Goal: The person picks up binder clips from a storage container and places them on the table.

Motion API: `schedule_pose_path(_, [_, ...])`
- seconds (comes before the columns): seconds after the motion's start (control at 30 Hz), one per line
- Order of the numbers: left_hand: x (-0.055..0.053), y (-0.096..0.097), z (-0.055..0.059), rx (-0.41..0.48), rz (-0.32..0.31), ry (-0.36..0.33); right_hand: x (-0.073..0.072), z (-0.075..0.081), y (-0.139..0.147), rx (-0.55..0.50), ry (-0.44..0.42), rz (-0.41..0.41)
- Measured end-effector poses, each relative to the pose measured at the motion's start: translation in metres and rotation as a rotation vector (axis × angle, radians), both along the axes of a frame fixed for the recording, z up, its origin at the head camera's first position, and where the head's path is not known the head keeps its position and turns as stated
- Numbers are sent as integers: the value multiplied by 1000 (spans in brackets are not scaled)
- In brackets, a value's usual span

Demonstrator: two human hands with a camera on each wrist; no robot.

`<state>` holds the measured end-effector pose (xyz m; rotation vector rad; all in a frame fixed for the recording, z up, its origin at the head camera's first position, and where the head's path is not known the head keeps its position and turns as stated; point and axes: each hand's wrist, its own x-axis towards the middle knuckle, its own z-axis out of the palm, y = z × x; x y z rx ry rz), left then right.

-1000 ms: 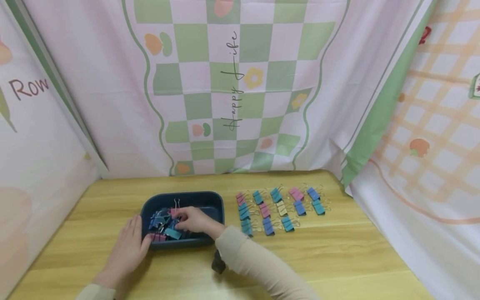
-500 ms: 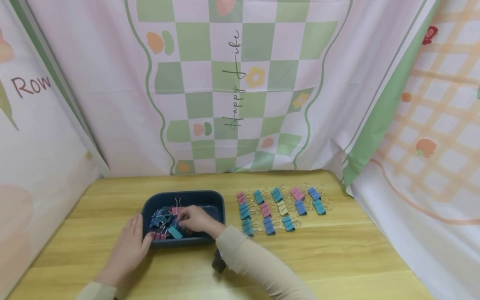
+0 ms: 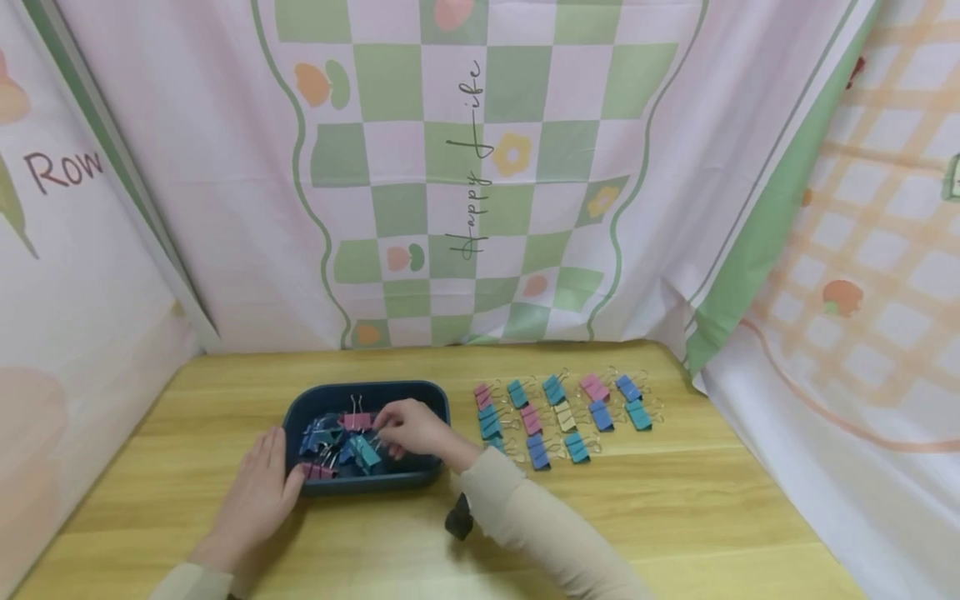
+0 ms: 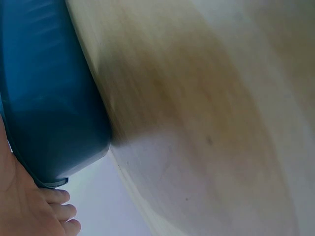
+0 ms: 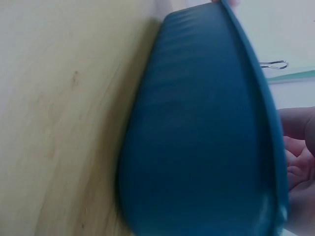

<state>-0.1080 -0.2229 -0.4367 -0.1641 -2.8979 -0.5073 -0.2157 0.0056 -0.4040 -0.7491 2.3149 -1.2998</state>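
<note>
A dark blue tray (image 3: 405, 481) on the table holds a jumble of colored binder clips. My left hand (image 3: 255, 492) rests along its left wall with fingers straight, the thumb near the front corner. In the left wrist view, that hand's fingertips (image 4: 63, 212) show past the tray's corner. My right hand (image 3: 416, 433) is over the tray's right half, thumb and fingertips pinching the wire handle of a teal binder clip (image 3: 365, 452). A pink binder clip (image 3: 357, 421) stands behind it with handles up. The right wrist view shows mostly the tray's outer wall (image 5: 197, 128).
Right of the tray, binder clips lie in three rows, among them a yellow clip (image 3: 564, 416), a blue clip (image 3: 537, 452) and a pink clip (image 3: 596, 387). A black object (image 3: 459, 518) hangs under the right wrist. Patterned curtains (image 3: 510, 208) enclose the table (image 3: 675, 517).
My right hand has shifted right and slightly up within the tray. The teal clip has turned and moved right along with it. My left hand has stayed at the tray's left side.
</note>
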Motion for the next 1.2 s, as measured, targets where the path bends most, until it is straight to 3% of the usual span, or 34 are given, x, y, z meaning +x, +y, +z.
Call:
schedule_pose_path(0.2, [0, 0, -1, 2, 6, -2, -4, 3, 21, -67, 5, -15])
schedule_pose_path(0.47, [0, -1, -2, 13, 4, -12, -7, 16, 53, -138, -57, -50])
schedule_pose_path(0.9, [-1, -1, -3, 6, -1, 6, -5, 27, 102, -218, -46, -113])
schedule_pose_path(1.2, [-1, -1, -2, 9, -1, -10, -10, 18, 147, -261, -52, -207])
